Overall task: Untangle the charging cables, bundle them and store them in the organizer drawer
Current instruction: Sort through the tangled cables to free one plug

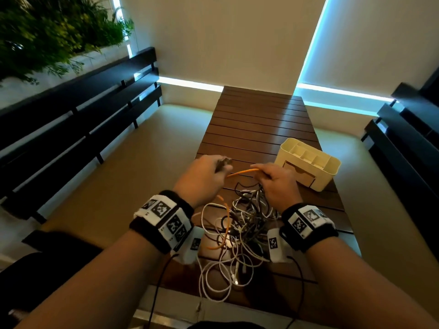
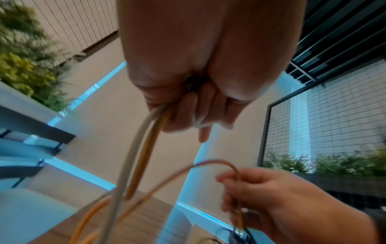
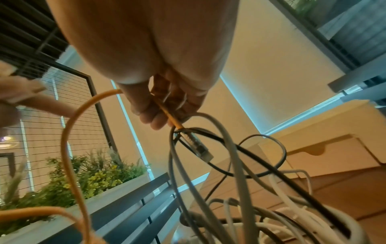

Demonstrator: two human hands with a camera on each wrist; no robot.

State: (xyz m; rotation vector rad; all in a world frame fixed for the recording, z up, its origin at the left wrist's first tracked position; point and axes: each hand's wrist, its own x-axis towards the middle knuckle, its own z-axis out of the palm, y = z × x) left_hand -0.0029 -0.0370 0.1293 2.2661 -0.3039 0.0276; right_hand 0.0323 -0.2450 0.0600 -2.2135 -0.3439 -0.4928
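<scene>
A tangle of white, grey and black charging cables (image 1: 237,236) lies on the slatted wooden table (image 1: 259,119) between my wrists. An orange cable (image 1: 242,172) runs from one hand to the other above it. My left hand (image 1: 209,173) grips the orange cable (image 2: 146,153) together with a white cable (image 2: 129,158) in a closed fist (image 2: 183,105). My right hand (image 1: 273,178) pinches the orange cable (image 3: 69,132) near its clear plug (image 3: 196,145), which pokes through grey and black loops. The cream organizer (image 1: 308,162) with its drawer (image 1: 300,175) stands just right of that hand.
Dark slatted benches (image 1: 78,129) flank the table on the left and at the far right (image 1: 403,143). A planter with green foliage (image 1: 52,36) sits at the back left. Bare table slats stretch beyond the organizer toward the wall.
</scene>
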